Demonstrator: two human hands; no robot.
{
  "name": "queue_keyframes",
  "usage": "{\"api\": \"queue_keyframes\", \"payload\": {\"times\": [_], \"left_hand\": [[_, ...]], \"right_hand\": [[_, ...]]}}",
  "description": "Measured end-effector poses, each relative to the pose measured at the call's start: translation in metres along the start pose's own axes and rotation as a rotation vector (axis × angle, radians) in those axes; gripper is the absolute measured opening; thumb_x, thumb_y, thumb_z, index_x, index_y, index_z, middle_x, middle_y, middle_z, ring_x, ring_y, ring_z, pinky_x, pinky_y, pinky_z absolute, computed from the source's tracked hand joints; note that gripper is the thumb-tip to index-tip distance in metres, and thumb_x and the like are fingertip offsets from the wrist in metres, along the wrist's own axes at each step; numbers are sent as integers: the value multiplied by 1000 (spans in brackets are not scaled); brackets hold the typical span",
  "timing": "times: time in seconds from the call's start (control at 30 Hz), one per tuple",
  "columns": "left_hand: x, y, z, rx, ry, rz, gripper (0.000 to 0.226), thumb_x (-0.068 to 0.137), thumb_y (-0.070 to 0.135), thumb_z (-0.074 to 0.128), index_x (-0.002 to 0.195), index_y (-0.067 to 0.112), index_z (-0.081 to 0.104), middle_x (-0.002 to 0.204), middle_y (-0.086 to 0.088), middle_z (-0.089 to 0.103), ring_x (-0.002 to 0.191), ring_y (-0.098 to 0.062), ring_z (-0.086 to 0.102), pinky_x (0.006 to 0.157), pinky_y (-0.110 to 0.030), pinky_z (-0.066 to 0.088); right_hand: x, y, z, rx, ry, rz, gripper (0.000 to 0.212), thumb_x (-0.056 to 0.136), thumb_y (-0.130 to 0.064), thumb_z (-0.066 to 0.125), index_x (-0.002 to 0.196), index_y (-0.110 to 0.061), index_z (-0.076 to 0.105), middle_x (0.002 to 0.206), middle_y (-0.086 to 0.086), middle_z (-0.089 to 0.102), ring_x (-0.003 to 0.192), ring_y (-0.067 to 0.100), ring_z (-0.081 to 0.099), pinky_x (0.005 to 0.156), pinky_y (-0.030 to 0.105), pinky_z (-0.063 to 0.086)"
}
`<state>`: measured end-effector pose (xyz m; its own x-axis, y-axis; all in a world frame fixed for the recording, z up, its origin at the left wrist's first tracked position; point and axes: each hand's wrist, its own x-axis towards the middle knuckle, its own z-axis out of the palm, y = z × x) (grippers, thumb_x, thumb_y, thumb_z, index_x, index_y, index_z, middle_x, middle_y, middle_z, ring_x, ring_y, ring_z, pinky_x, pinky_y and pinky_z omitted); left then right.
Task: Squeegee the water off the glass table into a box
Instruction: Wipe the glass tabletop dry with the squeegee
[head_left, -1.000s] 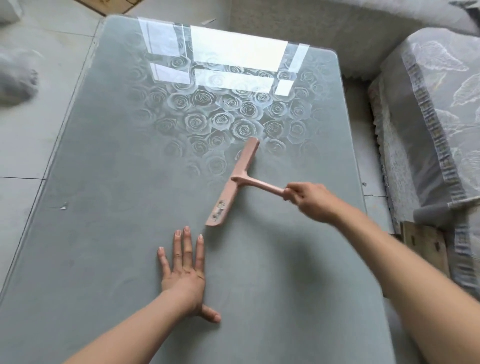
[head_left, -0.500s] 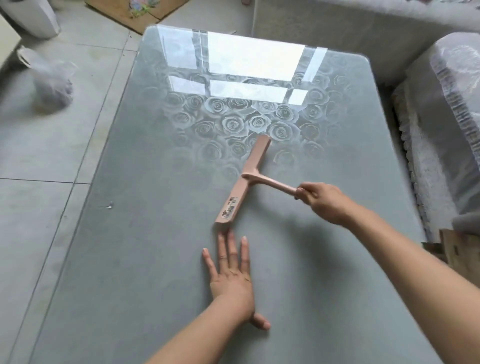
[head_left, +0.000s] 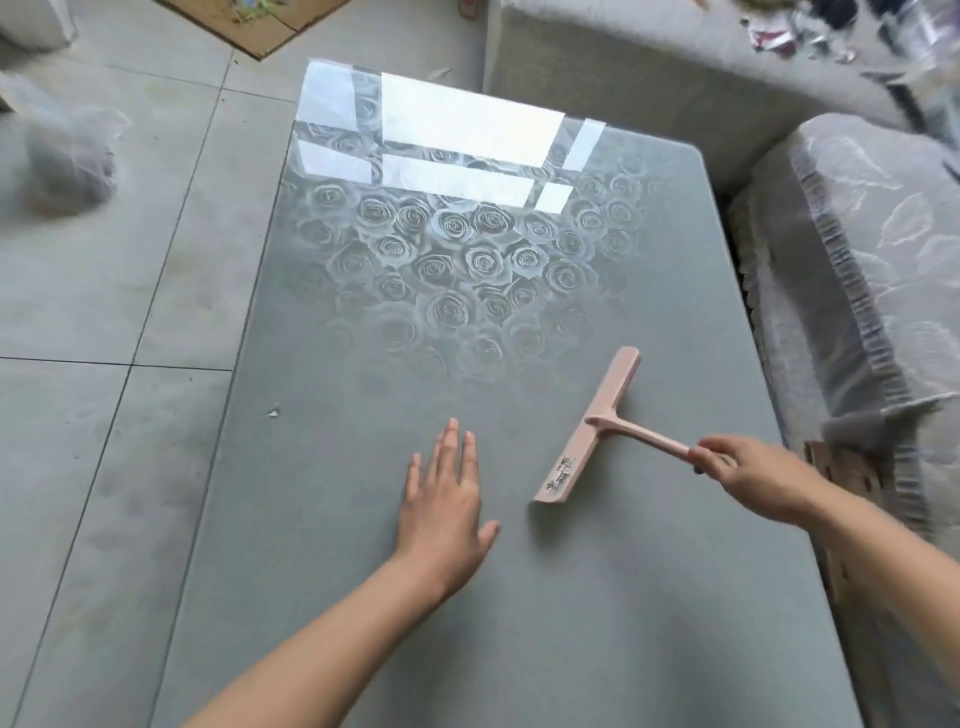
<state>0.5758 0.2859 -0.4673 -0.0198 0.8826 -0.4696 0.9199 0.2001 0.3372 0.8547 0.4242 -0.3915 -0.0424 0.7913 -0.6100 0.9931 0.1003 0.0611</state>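
Surface: grey glass table with a printed rose pattern across its far half and a bright window reflection at the far end.
Surroundings: grey tiled floor on the left, a patterned grey sofa along the right, and a blurred plastic bag far left.
Squeegee: pink and T-shaped, on the glass right of centre. Its blade lies diagonally from near-left to far-right, and the handle points right.
Right hand: fingers curled round the end of the handle, gripping it.
Left hand: palm down on the glass, just left of the blade's near end and apart from it. The 4 fingers are straight and nearly together, with the thumb splayed toward the squeegee.
Cardboard: brown cardboard just beside the table's right edge, partly hidden by the right arm.
Speck: 1 small white fleck near the left edge.
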Motion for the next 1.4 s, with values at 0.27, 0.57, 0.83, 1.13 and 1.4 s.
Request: {"api": "queue_keyframes", "payload": {"times": [0.27,0.57,0.83,1.13,1.4], "left_hand": [[29,-142,-63,172,134,-143,82,95,46,41,151,9,-6,159,-13,-13,148,-23,-7,118,-43,4],[46,-210,-88,155,145,-129,73,96,46,38,153,13,5,161,-7,-6,148,-19,-2,118,-42,7],[23,-204,-131,172,28,-40,65,99,36,35,153,14,6,161,0,-3,148,-15,0,118,-41,9],[-18,-209,-178,205,34,86,63,99,32,34,153,16,7,161,1,-2,148,-13,1,119,-38,6],[-69,-231,-215,164,36,166,60,97,26,38,152,14,17,159,0,16,145,-14,18,117,-35,19]], "right_hand": [[26,-117,23,119,45,-151,22,98,-46,38,87,-34,53,74,-8,54,78,22,54,68,33,43],[-23,-150,-7,11,184,-114,29,97,-53,31,97,-33,51,77,-5,55,79,25,53,60,33,37],[-127,-194,-3,352,115,-27,16,93,-37,51,107,-28,49,99,-4,65,97,23,59,72,32,41],[-172,-275,12,623,193,-48,29,90,-33,54,117,-34,44,91,-13,59,93,18,58,77,29,42],[-234,-328,0,747,209,20,29,91,-28,55,119,-27,48,109,-2,64,100,22,58,81,28,44]]}}
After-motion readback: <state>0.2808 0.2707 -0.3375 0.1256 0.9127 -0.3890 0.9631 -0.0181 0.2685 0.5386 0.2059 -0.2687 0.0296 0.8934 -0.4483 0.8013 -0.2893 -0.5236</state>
